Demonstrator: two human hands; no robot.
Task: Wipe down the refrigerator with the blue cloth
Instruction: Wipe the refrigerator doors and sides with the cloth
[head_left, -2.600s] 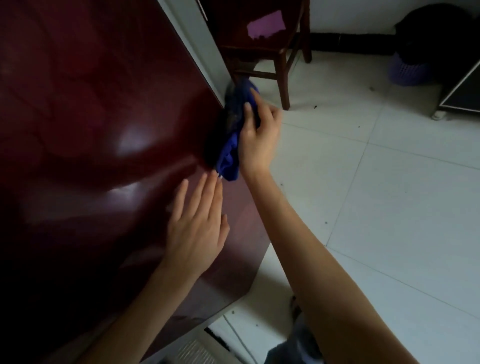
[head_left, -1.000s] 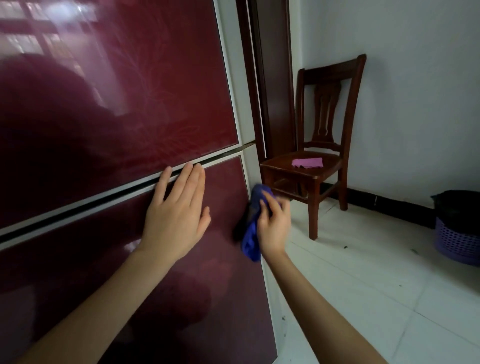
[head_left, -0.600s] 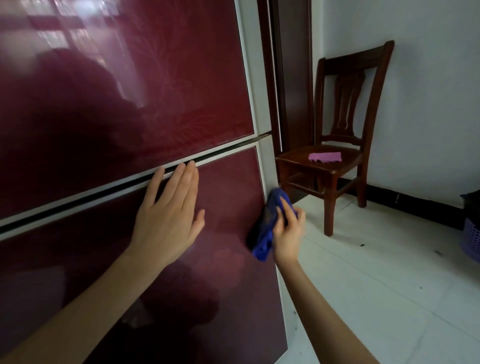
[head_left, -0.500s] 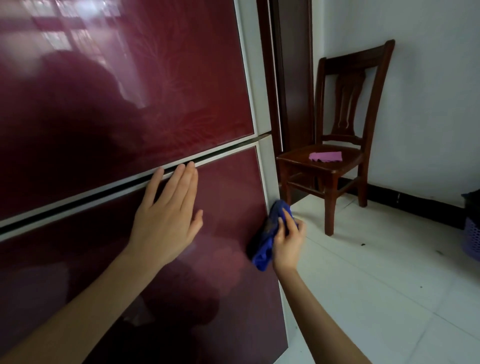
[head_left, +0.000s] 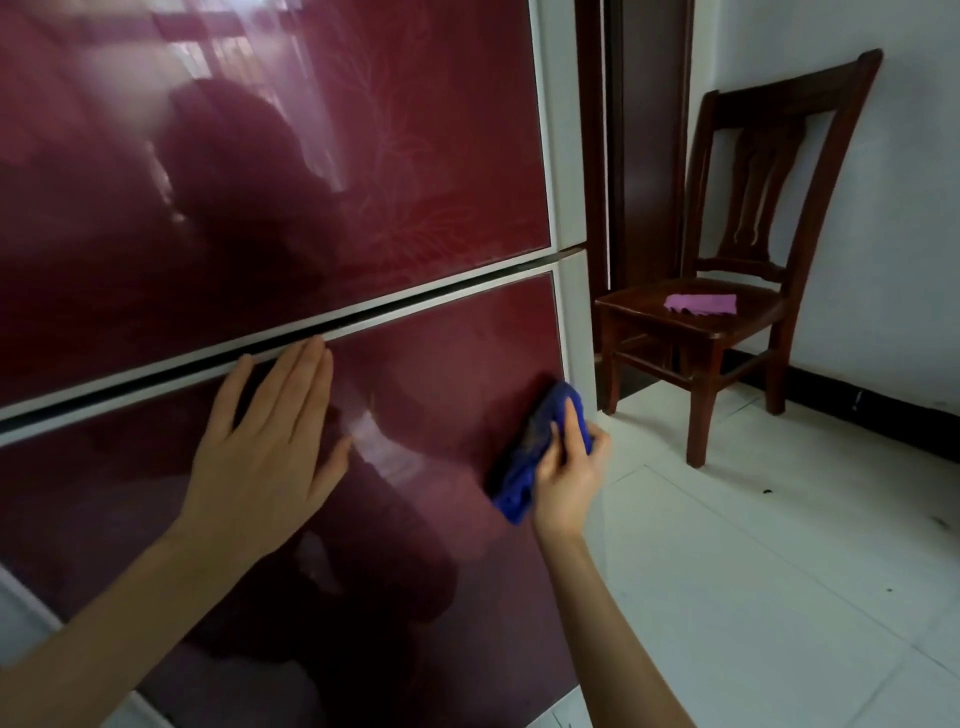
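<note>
The refrigerator (head_left: 322, 171) fills the left of the view, with glossy dark red doors, pale trim and a horizontal gap between upper and lower door. My right hand (head_left: 569, 475) holds a bunched blue cloth (head_left: 524, 467) against the lower door near its right edge, fingers curled over the cloth. My left hand (head_left: 270, 447) lies flat on the lower door just below the gap, fingers straight and together.
A dark wooden chair (head_left: 748, 270) stands by the white wall to the right of the fridge, with a pink cloth (head_left: 701, 303) on its seat. White tiled floor (head_left: 779, 571) stretches to the right. A dark door frame (head_left: 623, 156) is behind the fridge.
The view has risen from the lower door and floor to the door gap. My right hand with the cloth has shifted slightly left and down along the lower door's right edge. My left hand stays flat.
</note>
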